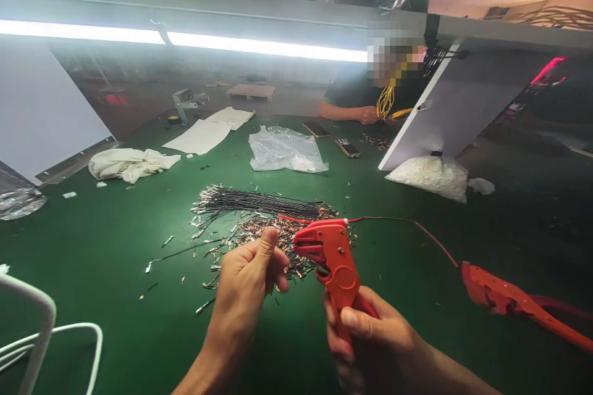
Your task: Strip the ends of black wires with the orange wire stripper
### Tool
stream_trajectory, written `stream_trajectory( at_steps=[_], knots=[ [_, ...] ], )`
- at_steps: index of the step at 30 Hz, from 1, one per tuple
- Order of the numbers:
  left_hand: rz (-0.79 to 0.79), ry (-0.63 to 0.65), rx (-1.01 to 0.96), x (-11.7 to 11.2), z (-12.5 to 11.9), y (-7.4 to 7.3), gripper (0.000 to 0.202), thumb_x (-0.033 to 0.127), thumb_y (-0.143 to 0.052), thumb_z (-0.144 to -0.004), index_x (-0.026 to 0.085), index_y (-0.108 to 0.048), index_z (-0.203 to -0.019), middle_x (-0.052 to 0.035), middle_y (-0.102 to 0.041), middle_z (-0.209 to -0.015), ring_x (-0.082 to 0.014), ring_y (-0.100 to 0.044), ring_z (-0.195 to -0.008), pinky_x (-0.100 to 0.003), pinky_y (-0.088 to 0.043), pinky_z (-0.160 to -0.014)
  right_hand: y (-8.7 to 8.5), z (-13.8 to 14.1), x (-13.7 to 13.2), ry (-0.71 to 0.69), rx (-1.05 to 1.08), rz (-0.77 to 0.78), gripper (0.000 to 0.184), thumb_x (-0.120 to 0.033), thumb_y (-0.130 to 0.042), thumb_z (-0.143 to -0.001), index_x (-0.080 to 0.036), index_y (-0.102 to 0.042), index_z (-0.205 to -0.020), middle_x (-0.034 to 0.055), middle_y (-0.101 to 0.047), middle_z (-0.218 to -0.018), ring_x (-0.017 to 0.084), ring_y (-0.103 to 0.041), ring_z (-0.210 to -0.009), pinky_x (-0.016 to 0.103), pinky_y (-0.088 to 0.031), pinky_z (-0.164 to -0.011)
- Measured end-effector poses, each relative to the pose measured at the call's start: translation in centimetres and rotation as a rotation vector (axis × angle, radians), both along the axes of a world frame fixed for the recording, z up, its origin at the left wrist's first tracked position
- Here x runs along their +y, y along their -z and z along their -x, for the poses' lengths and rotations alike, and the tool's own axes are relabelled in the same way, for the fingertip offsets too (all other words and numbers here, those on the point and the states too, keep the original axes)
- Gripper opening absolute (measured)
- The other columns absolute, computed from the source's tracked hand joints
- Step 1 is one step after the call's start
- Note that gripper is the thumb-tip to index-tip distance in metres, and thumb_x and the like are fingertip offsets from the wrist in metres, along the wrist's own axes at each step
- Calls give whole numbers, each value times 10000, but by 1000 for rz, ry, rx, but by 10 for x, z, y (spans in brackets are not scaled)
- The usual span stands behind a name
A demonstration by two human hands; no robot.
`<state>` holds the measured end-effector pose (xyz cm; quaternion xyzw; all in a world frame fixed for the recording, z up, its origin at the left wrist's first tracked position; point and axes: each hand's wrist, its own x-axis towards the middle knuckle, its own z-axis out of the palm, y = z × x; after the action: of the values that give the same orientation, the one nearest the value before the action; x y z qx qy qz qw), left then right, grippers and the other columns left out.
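Observation:
My right hand (370,336) grips the handles of a red wire stripper (331,256), its jaws pointing left. A thin red wire (417,228) runs from the top of the tool's head off to the right. My left hand (250,274) is closed in a pinch just left of the jaws, thumb up; what it pinches is too small to make out. Behind both hands lies a bundle of black wires (259,202) with metal terminals, and loose terminals and wire bits (222,241) are scattered on the green table (115,228).
A second red tool (514,302) lies at the right. Farther back are a clear plastic bag (285,149), a white cloth (130,163), paper sheets (204,133), two phones (347,148) and a white bag (430,176). A person across the table holds yellow wires (385,102). A white wire rack (41,333) stands at lower left.

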<state>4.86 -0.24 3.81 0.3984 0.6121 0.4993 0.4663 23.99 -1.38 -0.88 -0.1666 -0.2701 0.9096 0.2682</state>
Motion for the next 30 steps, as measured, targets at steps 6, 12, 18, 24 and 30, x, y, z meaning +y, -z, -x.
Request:
stream_trajectory(
  at_steps=[6, 12, 18, 24, 30],
  knots=[
    [-416, -147, 952, 2, 2, 12, 134, 249, -544, -872, 207, -664, -831, -51, -678, -797, -216, -593, -788, -340, -405, -716, -7, -4, 4, 47, -132, 82, 239, -377, -639, -886, -176, -510, -877, -33, -527, -636, 58, -472, -445, 178, -437, -423],
    [-517, 64, 1019, 9, 4, 22, 204, 117, -625, -866, 260, -590, -1008, 32, -708, -913, -188, -640, -907, -457, -257, -964, -13, -9, 11, 34, -212, 90, 286, -397, -668, -852, -187, -481, -800, -65, -480, -560, 41, -385, -386, 149, -392, -357],
    [-536, 141, 945, 10, 9, 27, 117, 166, -517, -919, 204, -612, -863, 0, -675, -768, -148, -608, -698, -289, -419, -668, -10, -11, 16, 3, -225, 23, 344, -448, -652, -855, -206, -435, -741, -98, -419, -488, 26, -259, -300, 133, -332, -266],
    [-609, 108, 955, 6, 11, 27, 227, 115, -451, -927, 209, -657, -913, -22, -689, -833, -139, -629, -733, -256, -464, -678, -5, -15, 18, -44, -179, -59, 310, -439, -659, -855, -196, -468, -830, -71, -457, -568, 39, -353, -367, 145, -373, -336],
    [-596, -10, 975, 5, 11, 21, 226, 102, -443, -934, 190, -642, -872, -24, -629, -803, -144, -577, -743, -260, -451, -674, -4, -16, 18, -3, -87, -133, 353, -422, -676, -830, -140, -538, -992, 9, -566, -721, 107, -550, -561, 239, -452, -543]
  ],
)
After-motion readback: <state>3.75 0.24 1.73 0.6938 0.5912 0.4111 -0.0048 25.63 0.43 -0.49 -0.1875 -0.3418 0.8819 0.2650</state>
